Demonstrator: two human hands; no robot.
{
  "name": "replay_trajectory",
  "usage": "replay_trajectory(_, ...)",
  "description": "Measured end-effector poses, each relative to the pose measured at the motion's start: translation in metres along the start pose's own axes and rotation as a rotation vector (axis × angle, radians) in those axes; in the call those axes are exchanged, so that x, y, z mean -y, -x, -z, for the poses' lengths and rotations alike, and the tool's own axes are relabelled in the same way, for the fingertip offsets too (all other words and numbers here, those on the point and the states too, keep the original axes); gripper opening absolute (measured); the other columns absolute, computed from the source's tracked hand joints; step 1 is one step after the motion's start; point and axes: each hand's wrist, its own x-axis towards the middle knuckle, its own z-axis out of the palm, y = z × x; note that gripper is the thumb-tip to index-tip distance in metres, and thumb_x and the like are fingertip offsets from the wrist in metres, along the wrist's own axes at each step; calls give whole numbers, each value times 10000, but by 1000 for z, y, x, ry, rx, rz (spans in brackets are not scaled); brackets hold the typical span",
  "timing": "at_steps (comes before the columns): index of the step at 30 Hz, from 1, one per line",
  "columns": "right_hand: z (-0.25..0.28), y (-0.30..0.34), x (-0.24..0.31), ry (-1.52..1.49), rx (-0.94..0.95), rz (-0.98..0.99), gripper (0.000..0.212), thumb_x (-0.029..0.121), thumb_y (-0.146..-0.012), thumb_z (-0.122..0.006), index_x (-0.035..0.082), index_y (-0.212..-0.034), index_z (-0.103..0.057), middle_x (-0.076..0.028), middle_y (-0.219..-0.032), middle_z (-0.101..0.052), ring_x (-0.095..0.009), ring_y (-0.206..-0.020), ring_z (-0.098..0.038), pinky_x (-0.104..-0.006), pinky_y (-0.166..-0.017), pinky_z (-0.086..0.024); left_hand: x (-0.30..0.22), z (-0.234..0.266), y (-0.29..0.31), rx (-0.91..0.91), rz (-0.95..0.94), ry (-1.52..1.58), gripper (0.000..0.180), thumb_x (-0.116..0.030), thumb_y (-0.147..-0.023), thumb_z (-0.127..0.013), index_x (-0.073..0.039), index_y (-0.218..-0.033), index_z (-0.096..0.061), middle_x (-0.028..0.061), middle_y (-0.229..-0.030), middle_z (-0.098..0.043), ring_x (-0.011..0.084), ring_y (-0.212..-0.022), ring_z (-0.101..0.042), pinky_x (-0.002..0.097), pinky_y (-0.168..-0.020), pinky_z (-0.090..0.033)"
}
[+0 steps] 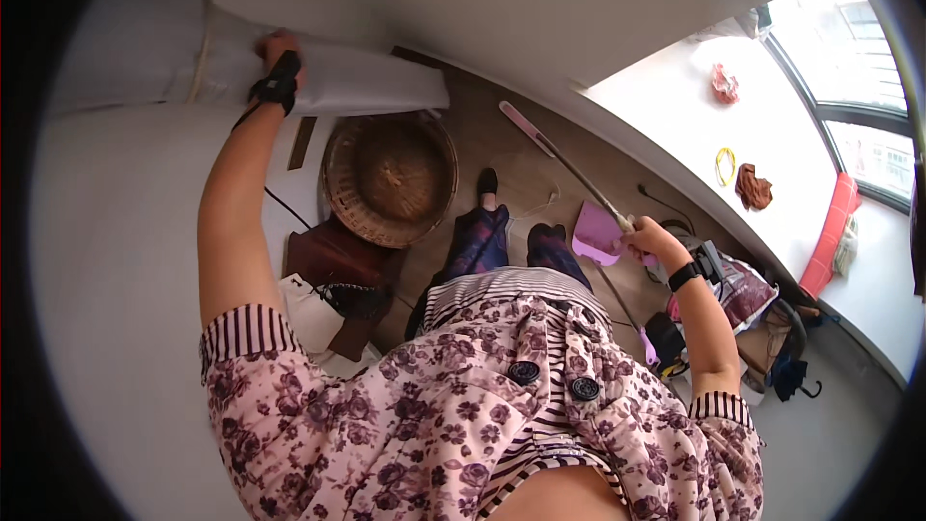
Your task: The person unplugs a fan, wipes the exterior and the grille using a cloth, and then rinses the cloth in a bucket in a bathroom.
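Daylight comes through the window [839, 48] beyond your right fingers [637, 237], washing out the sill [666, 87]. Your left fingers [277, 41] look blurred, the floor [526, 174] between is dimmer, and outer edges bend.

From the view's centre, a wicker basket [342, 195] is placed at ten o'clock, just beside a sheet-covered object [371, 77] at eleven. A pole [585, 180] is held in the right hand [650, 239] at three, beside a dustpan [596, 233]. Crumpled cloth [753, 188] is laid on the windowsill [675, 106] toward two; an umbrella [789, 376] is seen at four.

Rough woven wicker basket [349, 210], smooth plastic dustpan [595, 232], metallic stick [585, 177], smooth, faintly glossy covering [362, 80], wood-look floor [482, 135]
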Motion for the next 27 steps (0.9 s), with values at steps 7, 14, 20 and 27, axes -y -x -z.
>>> replay_trajectory(7,5,32,-69,-35,-13,-54,135,83,-724,-582,-16,-652,-526,-47,-532,-514,-126,-413,-501,-273,-368,-383,-9,-38,32,-60,-55,-94,273,-221,-827,-488,-77,-1007,-636,105,-950,-595,247,-928,-550,421,-673,-447)
replay_trajectory(14,40,95,-116,75,-130,-129,109,63,-714,-543,5,-640,-487,-34,-498,-475,-138,-379,-486,-289,-350,-381,-22,-61,17,194,-104,-39,222,-178,-796,-520,-97,-949,-660,76,-950,-617,220,-830,-597,383,-656,-477)
replay_trajectory(20,65,104,-152,60,-125,-162,105,68,-696,-566,-7,-669,-497,-32,-520,-494,-125,-395,-492,-284,-365,-382,3,-196,-12,168,-390,-302,212,-148,-808,-474,-43,-832,-656,137,-832,-641,264,-689,-617,398,-570,-481)
replay_trajectory(27,75,130,-184,-83,-164,-341,118,89,-726,-594,-10,-706,-534,-42,-549,-521,-122,-411,-496,-277,-375,-401,9,-249,31,-33,-504,-836,207,-102,-836,-456,-57,-760,-644,126,-767,-646,252,-600,-616,368,-533,-425)
